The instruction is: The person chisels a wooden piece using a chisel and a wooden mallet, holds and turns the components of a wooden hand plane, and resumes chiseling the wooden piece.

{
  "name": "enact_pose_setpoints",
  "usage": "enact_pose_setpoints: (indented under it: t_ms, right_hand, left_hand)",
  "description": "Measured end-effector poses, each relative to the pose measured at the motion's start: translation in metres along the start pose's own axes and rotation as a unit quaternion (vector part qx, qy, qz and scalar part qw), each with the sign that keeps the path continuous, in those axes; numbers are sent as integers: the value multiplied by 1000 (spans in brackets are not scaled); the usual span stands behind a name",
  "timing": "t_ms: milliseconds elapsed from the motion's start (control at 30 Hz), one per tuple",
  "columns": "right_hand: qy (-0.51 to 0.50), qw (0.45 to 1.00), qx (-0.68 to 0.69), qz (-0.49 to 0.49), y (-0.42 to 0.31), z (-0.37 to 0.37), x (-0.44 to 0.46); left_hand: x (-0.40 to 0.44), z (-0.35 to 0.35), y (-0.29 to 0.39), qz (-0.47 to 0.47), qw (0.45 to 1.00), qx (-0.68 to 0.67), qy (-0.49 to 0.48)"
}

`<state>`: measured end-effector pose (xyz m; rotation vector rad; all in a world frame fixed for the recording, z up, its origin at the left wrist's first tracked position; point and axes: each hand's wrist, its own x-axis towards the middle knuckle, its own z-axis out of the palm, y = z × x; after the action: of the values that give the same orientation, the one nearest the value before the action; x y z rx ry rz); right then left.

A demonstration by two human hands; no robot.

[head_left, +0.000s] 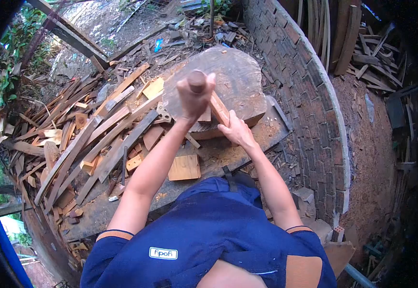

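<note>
My left hand (194, 98) is raised over a round wooden chopping block (233, 72), its fingers closed around a tool. Only the round brown end of the tool's handle (196, 80) shows, pointing up toward me. The rest of the tool is hidden behind the hand, so I cannot tell its kind. Lower and to the right, my right hand (239, 128) grips the near end of a reddish wooden stick (219, 109). That stick slants up and left over the block, and its far end disappears behind my left hand.
A large pile of wood offcuts (93, 129) lies to the left. One yellowish wood block (184, 167) rests on the board in front of me. A dark metal blade-like piece (280, 113) lies right of the chopping block. A curved brick wall (309, 96) rises on the right.
</note>
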<state>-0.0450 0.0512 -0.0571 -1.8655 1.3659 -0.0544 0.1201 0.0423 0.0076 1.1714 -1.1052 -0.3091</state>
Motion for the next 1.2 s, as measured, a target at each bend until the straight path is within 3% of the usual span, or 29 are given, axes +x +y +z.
enact_pose_setpoints:
  t_ms: [133, 233, 300, 333, 367, 433, 467, 533, 567, 600, 633, 667, 733, 767, 833, 900, 967, 1033, 1167, 1200]
  right_hand:
    - [15, 1000, -21, -13, 6, 6, 5]
    - [-18, 1000, 12, 12, 16, 7, 9]
    - [-44, 998, 30, -38, 54, 25, 28]
    - [26, 985, 4, -170, 50, 22, 25]
    - [-12, 987, 115, -111, 53, 12, 18]
    - [34, 992, 119, -32, 12, -24, -17]
    - [52, 959, 267, -83, 44, -19, 7]
    - [95, 934, 325, -118, 0, -67, -37]
    - [137, 941, 277, -142, -22, -95, -62]
    - [179, 945, 255, -97, -48, -119, -91]
    - [234, 909, 298, -176, -49, -130, -104]
    - [214, 879, 383, -186, -66, -140, -129]
    - [280, 812, 444, -256, -81, -134, -154]
    - [293, 813, 428, -265, -77, -126, -160]
    - [299, 895, 169, -285, -8, -95, -140]
    - [107, 984, 80, -115, -55, -84, -154]
    - [115, 985, 59, -118, -71, -89, -162]
    - [240, 917, 207, -242, -69, -90, -167]
    - [302, 807, 411, -296, -77, -73, -175]
    - [231, 922, 228, -210, -69, -74, -163]
  left_hand:
    - [-21, 9, 17, 99, 986, 78, -112]
    - [-41, 15, 25, 70, 977, 53, -193]
    - [-51, 17, 28, 106, 971, 66, -203]
    - [-53, 20, 29, 155, 971, 57, -172]
    - [-57, 20, 29, 149, 972, 47, -174]
    - [-62, 16, 22, 155, 966, 66, -197]
    - [-64, 17, 20, 152, 968, 67, -186]
    - [-63, 19, 20, 159, 972, 57, -162]
    - [-61, 17, 23, 152, 975, 62, -147]
    - [-54, 13, 29, 134, 979, 35, -151]
    - [-47, 10, 31, 117, 981, 7, -155]
    - [-47, 17, 13, 99, 986, 28, -129]
    - [-37, 14, 16, 86, 990, 30, -105]
    - [-32, 13, 18, 75, 992, 25, -96]
    - [-29, 13, 19, 58, 994, 19, -93]
    - [-31, 14, 25, 86, 991, 25, -98]
    - [-27, 12, 24, 70, 991, 20, -109]
    - [-32, 17, 17, 62, 992, 42, -101]
    - [-31, 21, 9, 57, 992, 57, -101]
    - [-30, 20, 10, 60, 992, 55, -99]
